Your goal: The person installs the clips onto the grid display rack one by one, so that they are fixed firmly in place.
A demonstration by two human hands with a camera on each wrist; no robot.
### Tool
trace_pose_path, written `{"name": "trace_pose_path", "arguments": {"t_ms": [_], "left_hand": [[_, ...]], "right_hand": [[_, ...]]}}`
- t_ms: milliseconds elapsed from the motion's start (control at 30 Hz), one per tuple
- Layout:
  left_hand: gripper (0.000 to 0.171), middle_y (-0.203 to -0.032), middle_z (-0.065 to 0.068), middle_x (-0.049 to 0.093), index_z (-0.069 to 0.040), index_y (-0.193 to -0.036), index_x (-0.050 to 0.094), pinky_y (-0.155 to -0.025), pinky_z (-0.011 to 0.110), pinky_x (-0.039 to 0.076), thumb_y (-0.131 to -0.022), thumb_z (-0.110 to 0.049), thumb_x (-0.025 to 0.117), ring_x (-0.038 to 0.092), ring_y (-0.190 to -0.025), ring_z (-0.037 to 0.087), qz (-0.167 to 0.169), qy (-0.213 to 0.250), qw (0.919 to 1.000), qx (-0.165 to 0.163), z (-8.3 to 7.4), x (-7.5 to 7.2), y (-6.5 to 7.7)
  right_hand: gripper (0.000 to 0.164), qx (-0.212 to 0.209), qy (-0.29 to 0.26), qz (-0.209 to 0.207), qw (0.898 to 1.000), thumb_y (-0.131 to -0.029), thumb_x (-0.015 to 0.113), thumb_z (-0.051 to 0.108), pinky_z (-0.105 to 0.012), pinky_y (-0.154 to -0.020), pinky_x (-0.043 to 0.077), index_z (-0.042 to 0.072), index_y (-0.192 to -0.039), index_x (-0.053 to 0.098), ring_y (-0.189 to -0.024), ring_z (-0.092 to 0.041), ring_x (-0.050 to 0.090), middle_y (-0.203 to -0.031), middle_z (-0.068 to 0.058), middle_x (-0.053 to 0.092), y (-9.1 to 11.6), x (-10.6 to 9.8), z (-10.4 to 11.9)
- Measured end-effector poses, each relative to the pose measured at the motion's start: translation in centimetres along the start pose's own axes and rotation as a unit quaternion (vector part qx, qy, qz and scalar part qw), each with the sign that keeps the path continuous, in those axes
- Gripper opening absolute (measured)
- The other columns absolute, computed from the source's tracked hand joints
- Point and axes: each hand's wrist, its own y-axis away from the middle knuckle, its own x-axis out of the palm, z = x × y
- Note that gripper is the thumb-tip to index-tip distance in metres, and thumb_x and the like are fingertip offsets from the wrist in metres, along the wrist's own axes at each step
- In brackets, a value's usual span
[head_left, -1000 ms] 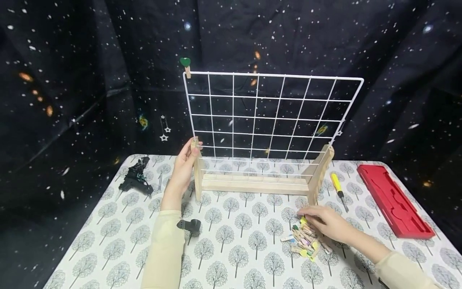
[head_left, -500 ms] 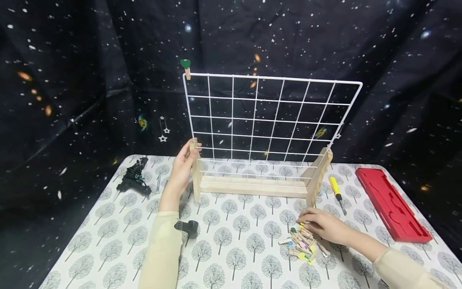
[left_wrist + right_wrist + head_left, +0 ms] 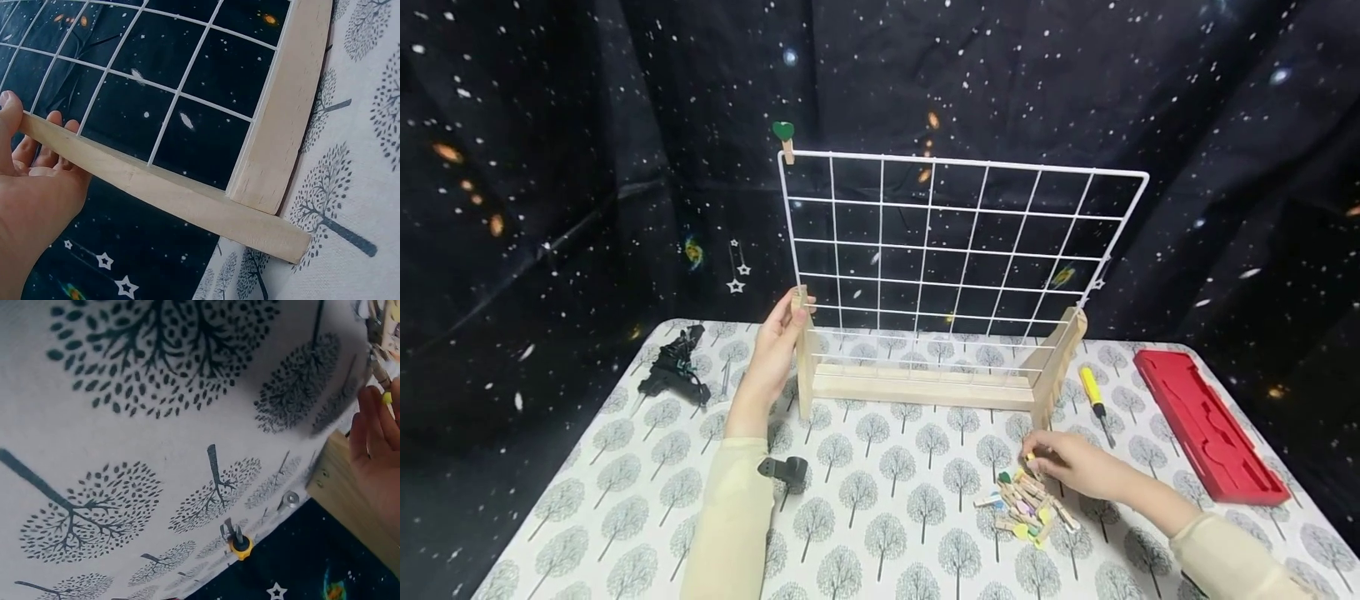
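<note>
My left hand grips the top of the left wooden upright of a stand that carries a white wire grid. Its thumb is on one side of the wood and the fingers on the other. One wooden clothespin with a green heart is clipped at the grid's top left corner. My right hand pinches a small wooden clothespin with a yellow decoration, mostly hidden by the fingers. Just below that hand lies a pile of mini clothespins with coloured decorations.
A yellow-handled screwdriver lies right of the stand. Beyond it is a red moulded tray. At the back left sits a dark tangled object. A dark curtain with stars hangs behind the tree-print tablecloth.
My right hand has lifted slightly off the clothespin pile, with a yellow-decorated clothespin between its fingers. The left hand keeps its hold on the upright.
</note>
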Motion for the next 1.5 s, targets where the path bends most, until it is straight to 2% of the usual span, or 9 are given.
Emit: {"name": "trace_pose_path", "arguments": {"t_ms": [233,333,467,533,733,933,1167,1300,1500], "left_hand": [[0.054,-0.132,0.002,0.040,-0.018,-0.138,0.022,-0.105,0.036,0.024,-0.090,-0.035,0.040,0.035,-0.123,0.016,-0.012,-0.015,0.9997,-0.018,0.0,-0.1,0.3],[0.052,-0.131,0.002,0.041,-0.018,-0.137,0.023,-0.105,0.037,0.024,-0.090,-0.034,0.040,0.035,-0.123,0.019,-0.006,-0.019,0.9997,-0.012,0.0,-0.2,0.3],[0.052,-0.129,0.003,0.042,-0.018,-0.137,0.025,-0.104,0.039,0.025,-0.090,-0.033,0.041,0.036,-0.122,0.020,0.003,-0.018,0.9998,0.000,-0.1,-0.2,-0.1],[0.052,-0.129,0.002,0.043,-0.018,-0.137,0.025,-0.105,0.038,0.024,-0.090,-0.034,0.042,0.036,-0.122,0.019,0.002,-0.019,0.9998,0.002,0.0,-0.3,-0.3],[0.050,-0.128,0.001,0.044,-0.025,-0.135,0.029,-0.104,0.036,0.025,-0.088,-0.037,0.043,0.039,-0.120,0.014,-0.008,-0.039,0.9992,0.004,1.3,-0.8,-0.7],[0.050,-0.127,0.001,0.046,-0.021,-0.135,0.030,-0.104,0.036,0.026,-0.089,-0.035,0.043,0.040,-0.120,0.017,0.000,-0.052,0.9983,0.027,0.8,-0.6,-0.5],[0.046,-0.126,0.004,0.046,-0.019,-0.135,0.030,-0.104,0.037,0.025,-0.091,-0.028,0.042,0.039,-0.120,0.022,0.009,-0.047,0.9986,0.021,0.3,-0.1,-0.2],[0.046,-0.127,0.005,0.046,-0.018,-0.135,0.029,-0.104,0.036,0.026,-0.092,-0.027,0.042,0.039,-0.119,0.022,0.011,-0.047,0.9985,0.024,0.2,0.0,-0.6],[0.046,-0.127,0.006,0.045,-0.019,-0.135,0.029,-0.104,0.035,0.026,-0.091,-0.026,0.042,0.040,-0.119,0.020,-0.003,-0.046,0.9987,0.023,-0.1,-0.2,-0.5]], "right_hand": [[0.014,0.080,-0.016,-0.039,0.996,-0.080,0.061,0.028,-0.028,-0.066,0.050,0.020,-0.091,0.059,-0.073,-0.001,0.058,-0.080,0.013,0.063,-1.0,-1.6,1.6],[0.021,0.125,-0.067,-0.068,0.988,-0.076,0.065,0.033,-0.028,-0.065,0.050,0.022,-0.093,0.061,-0.075,-0.003,0.058,-0.084,0.013,0.062,-1.9,-2.1,2.6],[0.026,0.147,-0.151,-0.097,0.973,-0.073,0.068,0.033,-0.027,-0.065,0.050,0.022,-0.096,0.062,-0.078,-0.009,0.057,-0.089,0.008,0.062,-3.8,-3.0,4.2],[0.024,0.147,-0.157,-0.106,0.971,-0.073,0.067,0.034,-0.027,-0.065,0.049,0.022,-0.094,0.063,-0.078,-0.010,0.056,-0.089,0.008,0.062,-5.0,-3.5,5.2],[0.018,0.107,-0.098,-0.096,0.985,-0.074,0.065,0.039,-0.024,-0.060,0.047,0.027,-0.088,0.065,-0.072,-0.006,0.055,-0.079,0.014,0.062,-9.5,-3.9,7.9],[0.016,0.002,-0.028,-0.047,0.999,-0.079,0.062,0.031,-0.026,-0.064,0.047,0.020,-0.090,0.064,-0.067,-0.002,0.053,-0.077,0.015,0.060,-14.9,-4.9,11.5],[0.012,-0.143,-0.039,-0.034,0.988,-0.082,0.059,0.022,-0.018,-0.068,0.049,0.015,-0.091,0.064,-0.072,0.000,0.056,-0.084,0.009,0.064,-20.8,-8.1,16.4],[0.025,-0.136,-0.050,-0.073,0.987,-0.083,0.058,0.028,-0.019,-0.067,0.049,0.014,-0.103,0.062,-0.073,0.000,0.058,-0.089,0.007,0.065,-23.6,-11.3,18.8],[0.026,-0.032,-0.145,-0.138,0.979,-0.083,0.059,0.021,-0.020,-0.066,0.046,0.012,-0.106,0.062,-0.075,-0.006,0.059,-0.088,0.002,0.067,-25.8,-16.0,22.4]]}}
